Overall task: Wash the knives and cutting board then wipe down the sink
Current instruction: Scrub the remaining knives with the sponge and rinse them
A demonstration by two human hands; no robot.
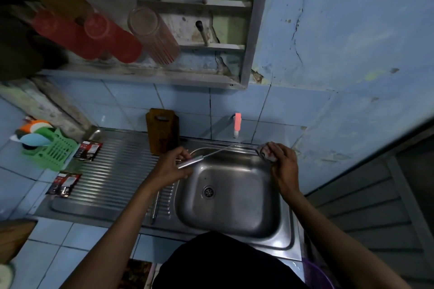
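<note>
My left hand point(172, 162) is curled round the metal handle of a knife point(206, 156), and I hold it over the far left corner of the sink point(234, 216) so any drips should fall into the basin and not on the counter. The thin blade points right and away, toward the tap point(237, 124), which puts it close to where water would fall. My right hand point(280, 159) grips a small cloth point(266, 153) bunched against the sink's far right rim, ready, I judge, to rub the blade. Hands and blade are apart for now; the blade tip ends short of the cloth.

The cutting board point(163, 130) stands upright against the tiled wall, just left of the basin's far corner and close behind my left hand, so I should mind my knuckles there. A second knife point(155, 206) lies on the ribbed draining board point(105, 171), near the basin's left edge, under my left forearm.

The basin holds nothing but its drain point(208, 192), so there is open room below and toward me to swing the knife. The wall and tap close off the far side.
</note>
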